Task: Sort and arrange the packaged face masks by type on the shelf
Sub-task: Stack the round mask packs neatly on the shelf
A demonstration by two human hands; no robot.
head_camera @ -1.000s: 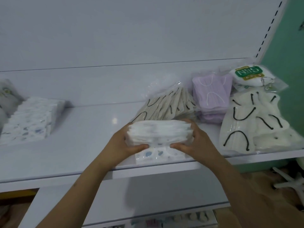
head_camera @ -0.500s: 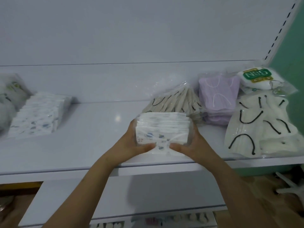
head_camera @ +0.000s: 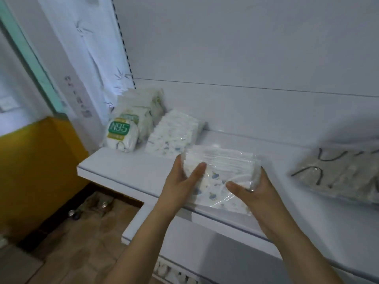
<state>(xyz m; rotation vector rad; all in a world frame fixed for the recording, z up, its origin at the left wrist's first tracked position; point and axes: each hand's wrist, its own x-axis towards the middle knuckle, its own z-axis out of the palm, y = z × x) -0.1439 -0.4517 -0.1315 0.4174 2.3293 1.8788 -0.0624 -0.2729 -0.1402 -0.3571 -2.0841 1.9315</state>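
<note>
A stack of white masks with blue prints in clear packs (head_camera: pixel 220 173) is held over the front of the white shelf (head_camera: pixel 127 171). My left hand (head_camera: pixel 180 181) grips its left end and my right hand (head_camera: pixel 250 185) grips its right end, thumbs on the near face. Just behind and to the left, a row of the same printed masks (head_camera: pixel 174 136) lies on the shelf. An N95 mask pack (head_camera: pixel 122 134) stands at the shelf's left end, with more white packs (head_camera: pixel 143 107) behind it. Cream masks with black ear loops (head_camera: pixel 338 173) lie at the right.
The shelf's white back panel (head_camera: pixel 246 48) rises behind everything. A white curtain (head_camera: pixel 82 58) hangs at the left beside a yellow cabinet (head_camera: pixel 30 171). A lower shelf (head_camera: pixel 205 242) sits under the front edge, above a brown floor (head_camera: pixel 71 242).
The view has swung left, so the shelf's left end with the N95 pack and the printed row is now close. Both hands carried the printed stack leftward along the shelf.
</note>
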